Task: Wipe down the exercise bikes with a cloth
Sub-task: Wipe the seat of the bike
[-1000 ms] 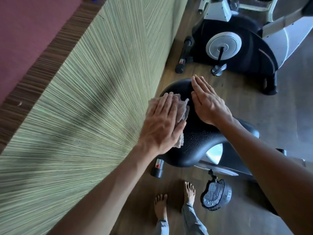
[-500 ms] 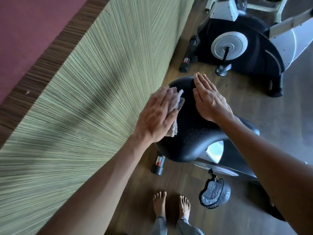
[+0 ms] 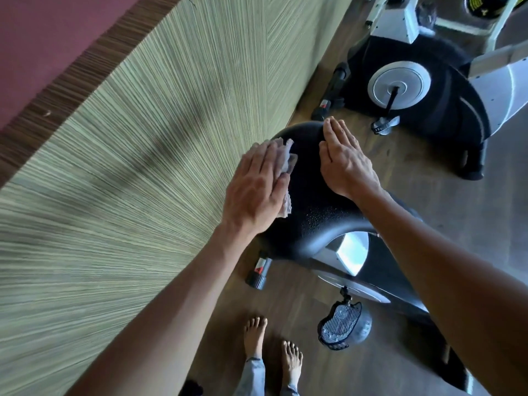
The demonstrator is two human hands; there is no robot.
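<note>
A black exercise-bike saddle (image 3: 311,215) fills the middle of the view, just below me. My left hand (image 3: 254,190) lies flat on its left side with straight fingers, pressing a crumpled pale grey cloth (image 3: 285,162) against the surface. Most of the cloth is hidden under that hand. My right hand (image 3: 345,161) rests flat on the saddle's right side, fingers straight and together, holding nothing. Small droplets or dimples speckle the saddle between the hands.
A green striped wall (image 3: 120,181) runs close along the left. Under the saddle are the bike's silver and black frame (image 3: 351,252), a pedal (image 3: 340,327) and a floor stabiliser (image 3: 258,272). A second exercise bike (image 3: 414,87) stands ahead on the wooden floor. My bare feet (image 3: 271,341) are below.
My left hand has slid the cloth forward and leftward along the saddle's left side. My right hand has stayed flat on the saddle's right side.
</note>
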